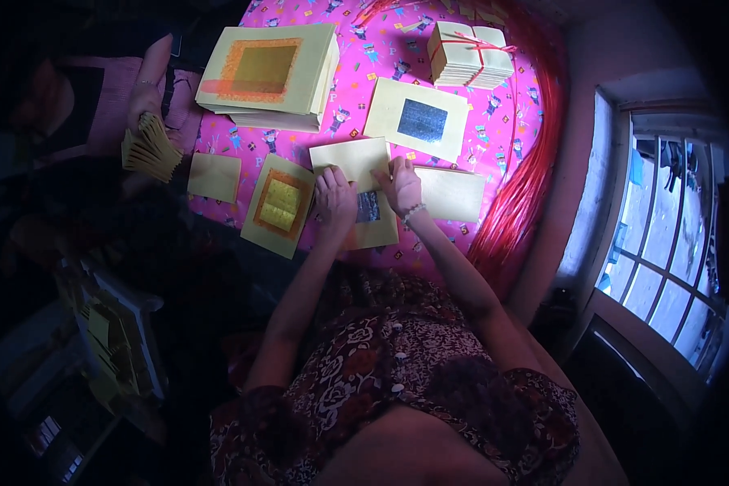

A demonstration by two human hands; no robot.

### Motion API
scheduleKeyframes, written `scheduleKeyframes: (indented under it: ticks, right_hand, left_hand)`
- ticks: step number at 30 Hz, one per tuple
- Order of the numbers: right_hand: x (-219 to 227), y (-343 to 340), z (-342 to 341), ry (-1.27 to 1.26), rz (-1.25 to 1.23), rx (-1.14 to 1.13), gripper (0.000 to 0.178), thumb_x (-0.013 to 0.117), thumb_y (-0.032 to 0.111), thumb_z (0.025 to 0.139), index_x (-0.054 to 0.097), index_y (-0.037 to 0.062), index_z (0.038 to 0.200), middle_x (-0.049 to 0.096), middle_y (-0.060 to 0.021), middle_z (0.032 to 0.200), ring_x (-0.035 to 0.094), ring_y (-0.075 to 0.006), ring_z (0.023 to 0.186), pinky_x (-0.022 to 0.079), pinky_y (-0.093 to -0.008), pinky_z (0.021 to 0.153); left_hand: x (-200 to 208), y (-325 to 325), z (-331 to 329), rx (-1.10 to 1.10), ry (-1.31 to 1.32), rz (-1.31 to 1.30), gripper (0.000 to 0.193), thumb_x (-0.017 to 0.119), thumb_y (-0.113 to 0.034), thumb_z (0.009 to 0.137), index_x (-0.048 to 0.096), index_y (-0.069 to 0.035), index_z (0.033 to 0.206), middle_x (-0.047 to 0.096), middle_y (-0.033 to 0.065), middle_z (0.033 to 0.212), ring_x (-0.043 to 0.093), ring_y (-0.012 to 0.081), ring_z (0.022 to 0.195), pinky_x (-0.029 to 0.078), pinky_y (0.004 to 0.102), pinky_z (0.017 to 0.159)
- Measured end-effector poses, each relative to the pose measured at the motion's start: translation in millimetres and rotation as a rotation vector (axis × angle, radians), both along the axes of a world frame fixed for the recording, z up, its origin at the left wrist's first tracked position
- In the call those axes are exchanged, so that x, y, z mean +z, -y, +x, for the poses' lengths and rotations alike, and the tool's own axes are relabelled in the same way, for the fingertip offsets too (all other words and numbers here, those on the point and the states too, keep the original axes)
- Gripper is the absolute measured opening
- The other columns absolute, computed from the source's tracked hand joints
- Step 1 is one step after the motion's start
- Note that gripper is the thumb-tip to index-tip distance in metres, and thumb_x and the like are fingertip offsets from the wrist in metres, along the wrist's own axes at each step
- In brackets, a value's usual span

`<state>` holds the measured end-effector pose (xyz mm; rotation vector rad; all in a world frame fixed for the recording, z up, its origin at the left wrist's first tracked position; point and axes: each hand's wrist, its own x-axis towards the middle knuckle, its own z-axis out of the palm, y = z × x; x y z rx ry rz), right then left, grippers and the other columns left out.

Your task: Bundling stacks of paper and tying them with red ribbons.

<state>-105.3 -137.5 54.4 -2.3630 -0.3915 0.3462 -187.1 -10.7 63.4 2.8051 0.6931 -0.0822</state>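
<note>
Between my hands lies a cream paper sheet [350,154] with its far part raised or folded over; a silver foil patch [368,207] shows on the paper below. My left hand [336,194] grips the sheet's left side with bent fingers. At its right side, my right hand [401,186], with a bead bracelet on the wrist, pinches the edge between thumb and fingers. Just left of my left hand lies a sheet with a gold foil square in an orange border [280,206]. Right of my right hand is a plain cream paper piece [454,194].
On the pink patterned tablecloth [348,113] stand a thick stack of orange-and-gold sheets [267,73], a silver-foil sheet [421,120] and a tied bundle [471,55]. Red strands [535,178] run down the right edge. At left, another person's hand holds fanned folded papers [151,147].
</note>
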Motion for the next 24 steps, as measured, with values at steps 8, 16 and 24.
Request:
scheduleKeyframes:
  ticks: [8, 16, 24]
  right_hand:
    - [6.7, -5.9, -15.3, -0.026, -0.091, 0.329, 0.022, 0.063, 0.022, 0.082, 0.053, 0.0046, 0.090, 0.059, -0.0147, 0.085, 0.061, -0.0323, 0.082, 0.050, -0.0407, 0.073]
    - [-12.0, 1.3, -19.8, 0.045, 0.044, 0.371, 0.018, 0.062, 0.019, 0.083, 0.052, 0.0051, 0.087, 0.057, -0.0127, 0.086, 0.060, -0.0310, 0.084, 0.050, -0.0401, 0.073]
    - [-8.8, -2.2, -22.3, 0.100, -0.037, 0.383, 0.017, 0.061, 0.020, 0.084, 0.052, 0.0059, 0.090, 0.057, -0.0118, 0.088, 0.060, -0.0304, 0.086, 0.050, -0.0393, 0.075]
  left_hand:
    - [-8.2, 4.7, -5.7, 0.008, 0.065, 0.060, 0.051, 0.065, -0.027, 0.081, 0.045, 0.002, 0.119, 0.050, 0.0171, 0.112, 0.050, 0.0324, 0.100, 0.043, 0.0422, 0.085]
    - [-21.6, 6.5, -15.1, 0.062, 0.132, 0.105, 0.054, 0.064, -0.030, 0.082, 0.045, -0.001, 0.122, 0.050, 0.0155, 0.118, 0.049, 0.0314, 0.100, 0.042, 0.0416, 0.085]
    - [-25.1, 7.7, -16.8, 0.106, 0.196, 0.028, 0.052, 0.065, -0.028, 0.082, 0.045, -0.003, 0.124, 0.048, 0.0160, 0.121, 0.047, 0.0335, 0.105, 0.040, 0.0436, 0.090]
